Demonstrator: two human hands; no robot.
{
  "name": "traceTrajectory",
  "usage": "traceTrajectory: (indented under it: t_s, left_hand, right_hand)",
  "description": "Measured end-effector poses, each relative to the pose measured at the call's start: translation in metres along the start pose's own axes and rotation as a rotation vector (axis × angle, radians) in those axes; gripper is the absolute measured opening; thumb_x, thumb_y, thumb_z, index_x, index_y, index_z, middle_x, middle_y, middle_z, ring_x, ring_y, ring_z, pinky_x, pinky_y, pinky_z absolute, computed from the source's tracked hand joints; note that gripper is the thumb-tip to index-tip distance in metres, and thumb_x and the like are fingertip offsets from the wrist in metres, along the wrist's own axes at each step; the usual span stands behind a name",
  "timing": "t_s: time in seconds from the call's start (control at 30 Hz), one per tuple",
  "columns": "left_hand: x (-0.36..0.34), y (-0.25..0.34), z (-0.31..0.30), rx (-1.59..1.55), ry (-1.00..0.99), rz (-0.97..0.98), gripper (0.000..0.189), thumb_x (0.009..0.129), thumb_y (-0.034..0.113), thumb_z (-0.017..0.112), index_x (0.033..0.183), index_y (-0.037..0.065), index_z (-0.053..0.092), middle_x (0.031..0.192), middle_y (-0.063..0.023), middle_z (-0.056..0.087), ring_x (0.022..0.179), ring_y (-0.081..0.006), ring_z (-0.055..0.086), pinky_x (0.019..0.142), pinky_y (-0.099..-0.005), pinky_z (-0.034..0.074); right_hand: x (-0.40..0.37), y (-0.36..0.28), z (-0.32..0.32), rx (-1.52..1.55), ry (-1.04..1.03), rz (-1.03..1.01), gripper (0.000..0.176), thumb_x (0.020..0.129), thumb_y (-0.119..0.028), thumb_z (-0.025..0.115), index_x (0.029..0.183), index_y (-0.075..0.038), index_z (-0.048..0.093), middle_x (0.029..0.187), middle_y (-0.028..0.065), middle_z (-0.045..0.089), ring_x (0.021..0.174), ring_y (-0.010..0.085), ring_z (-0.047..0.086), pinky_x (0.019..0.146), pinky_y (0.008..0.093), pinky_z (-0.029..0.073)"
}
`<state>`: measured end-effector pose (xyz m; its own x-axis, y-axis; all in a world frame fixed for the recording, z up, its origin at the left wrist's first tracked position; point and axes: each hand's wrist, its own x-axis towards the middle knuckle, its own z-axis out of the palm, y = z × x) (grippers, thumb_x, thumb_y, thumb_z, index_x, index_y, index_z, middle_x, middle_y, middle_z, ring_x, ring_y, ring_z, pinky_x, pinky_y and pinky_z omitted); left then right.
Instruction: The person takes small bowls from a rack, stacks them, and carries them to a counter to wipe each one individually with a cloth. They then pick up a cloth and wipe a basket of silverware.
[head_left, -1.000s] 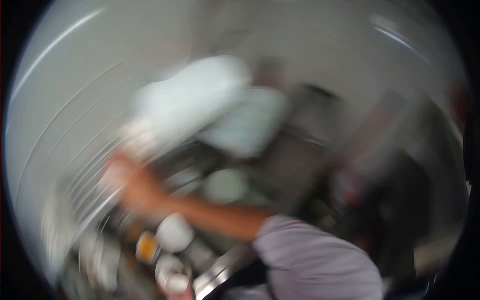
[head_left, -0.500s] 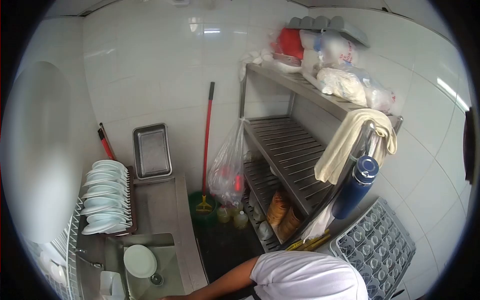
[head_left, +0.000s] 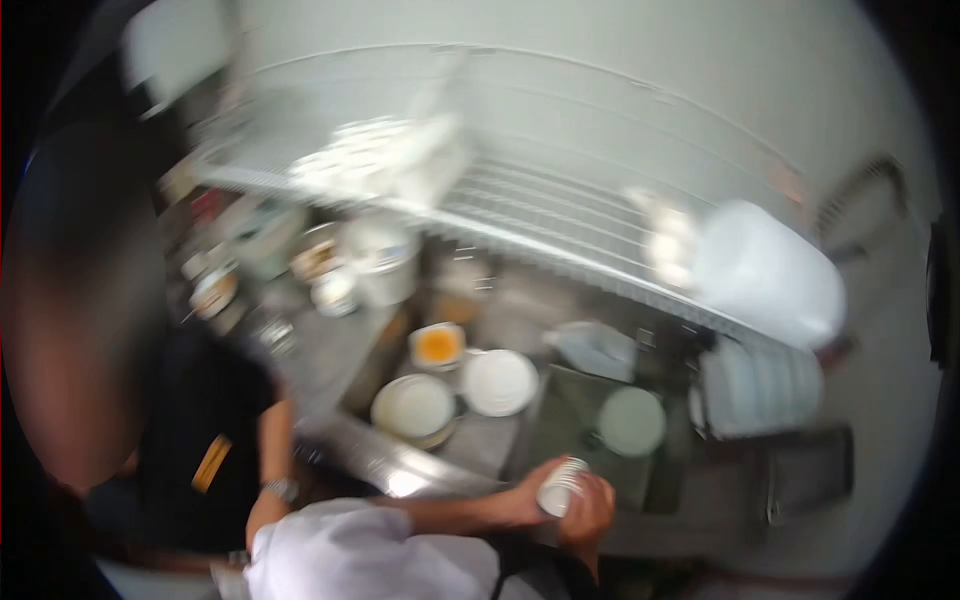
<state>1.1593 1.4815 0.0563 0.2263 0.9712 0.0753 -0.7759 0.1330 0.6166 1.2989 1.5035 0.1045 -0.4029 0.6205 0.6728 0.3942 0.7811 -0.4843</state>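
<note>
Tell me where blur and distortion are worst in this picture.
Head view: motion blur smears the whole frame, worst on the wire rack; the fisheye bends its bars and blacks out the corners; glare sits on the sink rim; the cup in the left hand and right hand is soft but readable; a dark unfocused shape fills the left edge.

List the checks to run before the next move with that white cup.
1. Grip on the white cup: ok, left hand and right hand both clasp it.
2. Cup contents: cannot tell, too blurred.
3. Room in the basin ahead: not ok, a plate lies there.
4. Co-worker's arm apart: ok, well away from the cup.
5. Where the fingers sit: cannot tell, blurred.
</note>
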Motion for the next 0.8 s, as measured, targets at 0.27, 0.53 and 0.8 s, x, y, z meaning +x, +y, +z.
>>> traceTrajectory:
  t_s: [0.27,0.53,0.8]
  left_hand:
    - [0.001,-0.025,-0.006,-0.644,0.538,0.062,0.045,0.102,0.058,0.054,0.101,0.015,0.068,0.094,-0.0034,0.072,0.088,-0.0210,0.070,0.081,-0.0373,0.059]
    - [-0.018,-0.038,0.031,-0.763,0.467,0.317,0.035,0.103,0.048,0.058,0.102,0.014,0.068,0.095,-0.0035,0.073,0.087,-0.0206,0.070,0.082,-0.0362,0.059]
    - [-0.010,-0.064,0.037,-0.844,0.462,0.408,0.032,0.104,0.043,0.056,0.106,0.014,0.068,0.098,-0.0055,0.073,0.091,-0.0236,0.071,0.083,-0.0382,0.060]
  right_hand:
    - [0.014,0.035,0.012,0.373,-0.215,-0.166,0.027,0.096,-0.009,0.055,0.118,0.005,0.063,0.117,0.0249,0.068,0.107,0.0475,0.066,0.094,0.0544,0.053]
    - [0.028,0.031,-0.008,0.495,-0.417,-0.414,0.027,0.098,-0.010,0.054,0.121,0.003,0.062,0.124,0.0230,0.067,0.116,0.0467,0.063,0.100,0.0544,0.051]
    - [0.029,0.041,-0.028,0.526,-0.546,-0.431,0.031,0.098,-0.010,0.054,0.124,0.006,0.059,0.128,0.0266,0.063,0.123,0.0487,0.059,0.103,0.0546,0.049]
